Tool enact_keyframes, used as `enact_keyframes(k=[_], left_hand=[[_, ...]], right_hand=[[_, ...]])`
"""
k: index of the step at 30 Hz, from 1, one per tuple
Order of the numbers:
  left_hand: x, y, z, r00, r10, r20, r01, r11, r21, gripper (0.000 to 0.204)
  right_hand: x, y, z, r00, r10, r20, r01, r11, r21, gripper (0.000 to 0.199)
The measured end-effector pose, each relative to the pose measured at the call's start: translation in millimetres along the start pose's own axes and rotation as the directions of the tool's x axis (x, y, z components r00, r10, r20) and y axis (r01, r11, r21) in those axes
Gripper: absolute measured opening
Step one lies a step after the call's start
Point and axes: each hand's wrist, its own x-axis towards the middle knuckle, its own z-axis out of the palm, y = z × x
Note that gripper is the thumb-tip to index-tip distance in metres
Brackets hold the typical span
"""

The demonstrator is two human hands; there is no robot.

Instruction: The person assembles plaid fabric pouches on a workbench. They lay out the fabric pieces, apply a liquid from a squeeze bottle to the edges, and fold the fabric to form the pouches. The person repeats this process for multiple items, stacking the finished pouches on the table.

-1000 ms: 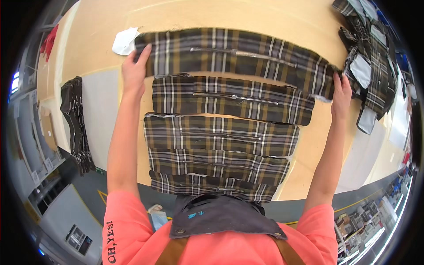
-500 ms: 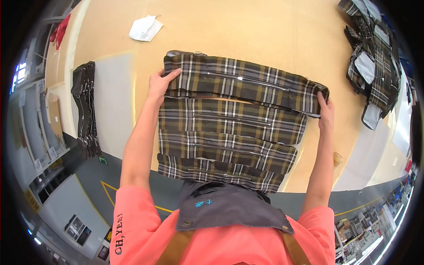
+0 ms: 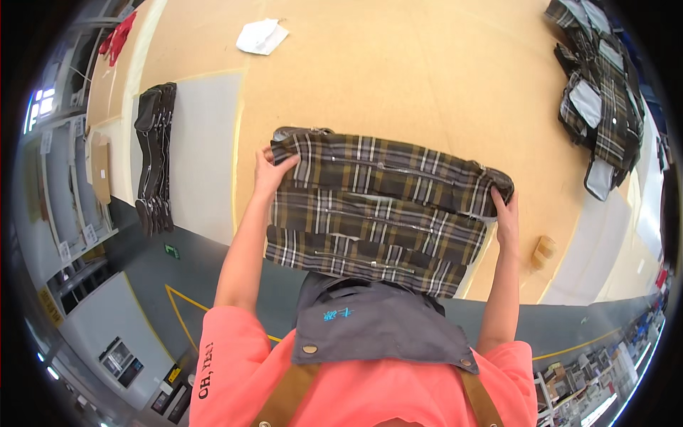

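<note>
My left hand (image 3: 275, 173) pinches the left end of a dark plaid fabric panel (image 3: 370, 165) with a zipper along it, thumb on top. At the panel's right end, which curls over, my right hand (image 3: 506, 213) grips with the thumb on top and the other fingers mostly hidden. Closer to me, a second zippered plaid panel (image 3: 384, 213) lies partly under the held one. The nearest plaid panel (image 3: 356, 255) reaches the table edge by my grey apron. Brown, white and grey stripes run across all of them.
On the tan table (image 3: 398, 71) lies a crumpled white piece (image 3: 262, 36) at the far side. A dark stack of zippered pieces (image 3: 154, 156) hangs over the edge at left. Plaid garment pieces (image 3: 605, 107) are heaped at far right. A tape roll (image 3: 543, 252) sits near my right forearm.
Both hands have brought the held panel nearer to me, over the rows in front. Fewer zippered rows show than before. The whole view has shifted slightly.
</note>
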Motion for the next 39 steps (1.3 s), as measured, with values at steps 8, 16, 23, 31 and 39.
enact_keyframes(k=[8, 16, 23, 31, 39], left_hand=[[2.6, 33.2, -10.0, 0.995, 0.045, 0.085, -0.040, 0.997, -0.061, 0.038], [-71.5, 21.0, -72.5, 0.981, 0.054, 0.188, -0.038, 0.996, -0.085, 0.033], [-81.8, -33.9, -44.7, 0.978, -0.069, 0.197, 0.072, 0.997, -0.007, 0.056], [-59.1, -34.8, -41.9, 0.919, -0.017, 0.394, 0.083, 0.985, -0.151, 0.049], [-111.8, -9.3, -102.0, 0.946, 0.074, 0.316, 0.007, 0.968, -0.249, 0.035]], right_hand=[[5.6, -27.0, -8.1, 0.991, 0.049, 0.122, -0.074, 0.974, 0.213, 0.032], [-97.3, -11.1, -32.2, 0.991, 0.105, 0.080, -0.124, 0.953, 0.277, 0.036], [-109.2, 56.8, -6.4, 0.994, -0.110, 0.010, 0.110, 0.993, 0.036, 0.045], [-104.7, 65.0, -8.3, 1.000, 0.012, -0.017, -0.008, 0.975, 0.222, 0.033], [-181.9, -6.0, -20.6, 0.993, -0.120, -0.011, 0.120, 0.977, 0.175, 0.032]])
